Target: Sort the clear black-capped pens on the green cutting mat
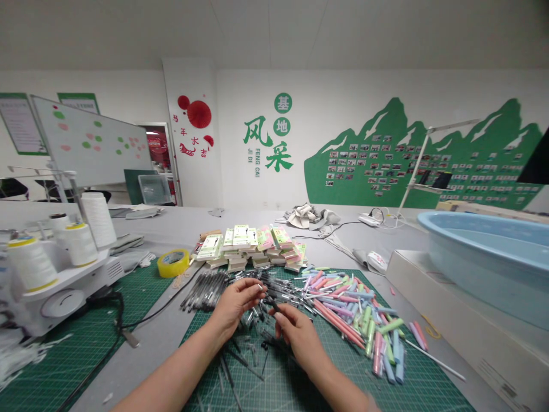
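My left hand (238, 298) is closed in a pinch above the green cutting mat (326, 369). A tiny pale tip shows at its fingertips, too small to name. Just to the right, my right hand (297, 332) grips a short black pen part (273, 306) between thumb and fingers. Behind the hands lies a row of dark pens (205, 292), with more black and clear pen pieces scattered beneath and in front of them. Pastel pen barrels (343, 303) in pink, green, blue and purple are heaped to the right.
Stacked small boxes (244, 243) stand behind the pens, beside a yellow tape roll (173, 263). A white sewing machine (64, 292) with thread cones is at left. On the right, a blue basin (484, 252) sits on a white carton (429, 297). Cloth scraps (309, 217) lie farther back.
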Demonstrator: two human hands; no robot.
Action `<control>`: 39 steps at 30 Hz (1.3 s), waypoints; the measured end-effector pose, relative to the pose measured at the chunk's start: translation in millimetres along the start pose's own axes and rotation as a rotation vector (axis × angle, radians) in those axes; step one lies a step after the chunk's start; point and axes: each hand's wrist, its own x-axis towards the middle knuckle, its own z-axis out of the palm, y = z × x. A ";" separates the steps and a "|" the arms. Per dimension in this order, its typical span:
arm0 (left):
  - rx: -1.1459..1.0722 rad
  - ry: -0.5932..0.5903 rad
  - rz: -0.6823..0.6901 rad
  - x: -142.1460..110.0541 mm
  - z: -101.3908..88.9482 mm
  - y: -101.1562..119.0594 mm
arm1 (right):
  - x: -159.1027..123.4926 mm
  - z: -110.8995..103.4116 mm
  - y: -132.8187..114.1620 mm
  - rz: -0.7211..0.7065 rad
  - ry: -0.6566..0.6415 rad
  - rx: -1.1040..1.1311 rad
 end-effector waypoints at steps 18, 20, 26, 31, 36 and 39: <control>0.228 -0.094 0.123 -12.5 12.1 2.7 | 1.5 -1.5 5.5 0.011 0.087 0.115; 0.217 -0.090 0.131 -12.8 12.4 3.1 | 0.6 -0.5 3.3 0.048 0.022 0.151; 0.183 -0.086 0.118 -13.6 12.4 3.0 | -0.6 2.7 -4.6 0.093 0.009 0.311; 0.172 -0.105 0.125 -12.9 11.0 1.9 | -1.9 1.2 -5.5 0.134 -0.028 0.318; 0.153 -0.110 0.120 -12.9 10.9 1.0 | -2.2 2.3 -4.9 0.135 -0.020 0.389; 0.156 -0.105 0.127 -14.0 12.4 1.9 | -1.1 1.5 -3.6 0.112 0.001 0.378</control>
